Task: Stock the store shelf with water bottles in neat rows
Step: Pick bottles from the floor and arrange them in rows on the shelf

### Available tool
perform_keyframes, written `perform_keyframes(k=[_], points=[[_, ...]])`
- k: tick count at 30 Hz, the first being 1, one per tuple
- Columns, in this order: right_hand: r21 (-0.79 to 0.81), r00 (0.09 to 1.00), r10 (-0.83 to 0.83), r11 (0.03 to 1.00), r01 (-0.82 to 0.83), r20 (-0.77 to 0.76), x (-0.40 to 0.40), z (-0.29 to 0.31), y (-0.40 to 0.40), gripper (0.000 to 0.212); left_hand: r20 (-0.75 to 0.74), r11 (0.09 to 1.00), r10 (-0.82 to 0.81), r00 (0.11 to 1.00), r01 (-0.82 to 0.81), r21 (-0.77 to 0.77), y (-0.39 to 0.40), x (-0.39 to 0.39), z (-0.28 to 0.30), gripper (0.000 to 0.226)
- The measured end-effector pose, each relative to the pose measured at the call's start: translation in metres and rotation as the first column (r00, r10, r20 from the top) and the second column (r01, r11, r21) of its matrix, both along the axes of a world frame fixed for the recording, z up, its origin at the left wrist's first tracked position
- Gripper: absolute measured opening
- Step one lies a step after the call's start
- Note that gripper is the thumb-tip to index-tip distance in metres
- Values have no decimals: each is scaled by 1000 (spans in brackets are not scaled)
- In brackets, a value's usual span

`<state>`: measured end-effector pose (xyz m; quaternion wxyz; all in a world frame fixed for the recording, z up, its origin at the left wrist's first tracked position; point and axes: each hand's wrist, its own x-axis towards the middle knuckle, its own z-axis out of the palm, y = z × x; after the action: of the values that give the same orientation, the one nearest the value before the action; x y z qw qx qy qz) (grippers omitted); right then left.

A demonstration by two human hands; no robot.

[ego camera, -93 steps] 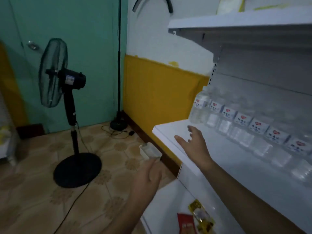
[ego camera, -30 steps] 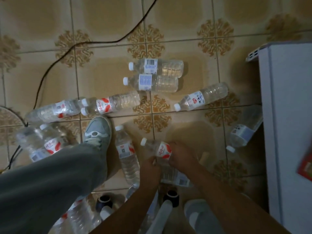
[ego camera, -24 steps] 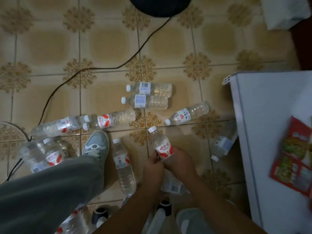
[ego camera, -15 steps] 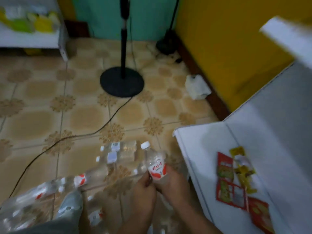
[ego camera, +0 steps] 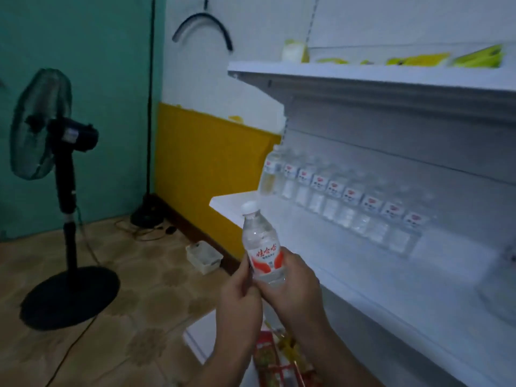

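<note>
Water bottle (ego camera: 262,247) upright before the shelf (ego camera: 321,263); my left hand (ego camera: 240,300) and right hand (ego camera: 293,286) wrap its label; thin plastic, probably squashy and slick, so I'd grip mid-body.

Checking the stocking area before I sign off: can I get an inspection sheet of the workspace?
Surface: white middle shelf, front strip bare.
Job's things: row of bottles upright along the back; one water bottle held upright.
Clutter: snack packets on lower shelf; small white tray on floor.
Hands: left hand and right hand both grip the held bottle.
Cables: cord runs across the floor by the fan base.
Surroundings: standing fan, green wall, yellow panel.
</note>
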<state>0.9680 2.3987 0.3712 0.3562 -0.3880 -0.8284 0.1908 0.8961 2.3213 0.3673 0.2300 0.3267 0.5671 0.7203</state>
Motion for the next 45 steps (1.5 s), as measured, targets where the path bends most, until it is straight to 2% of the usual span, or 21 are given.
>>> perform_keyframes(k=[5,8,10,14,18,24,28,34,37,40,43,45], points=[[77,976,-205,974,211,-77,102,45,-4,56,-83,976,-209,975,213,53,10,87,47,57],[48,928,-346,934,355,-136,176,59,-15,56,-95,922,-366,926,375,95,14,152,63,54],[47,885,-435,893,448,-165,225,66,-26,57,-159,875,-453,877,472,112,16,195,66,52],[45,745,-636,754,655,-200,334,74,-62,55,-229,730,-640,734,673,116,9,295,73,50],[52,591,-782,594,803,-198,418,72,-101,55,-327,595,-736,593,797,106,-6,374,74,56],[-2,429,-864,445,895,-262,495,60,-147,54,-409,450,-821,398,892,-34,-28,455,71,60],[-47,405,-863,438,898,-301,520,54,-147,52,-486,414,-811,325,906,-86,-28,476,72,61],[-108,391,-846,455,884,-363,556,50,-122,45,-607,316,-780,155,934,-167,11,503,74,51],[-132,379,-856,446,885,-353,577,40,-95,50,-621,380,-779,81,849,-366,54,518,53,54],[-165,370,-870,437,884,-325,594,36,-67,54,-668,476,-743,-52,660,-581,96,521,25,63],[-167,367,-866,439,883,-339,609,39,-40,63,-690,534,-696,-198,500,-682,121,517,-1,68],[-161,369,-861,444,882,-351,620,41,-22,65,-722,584,-647,-246,448,-677,130,518,-12,69]])
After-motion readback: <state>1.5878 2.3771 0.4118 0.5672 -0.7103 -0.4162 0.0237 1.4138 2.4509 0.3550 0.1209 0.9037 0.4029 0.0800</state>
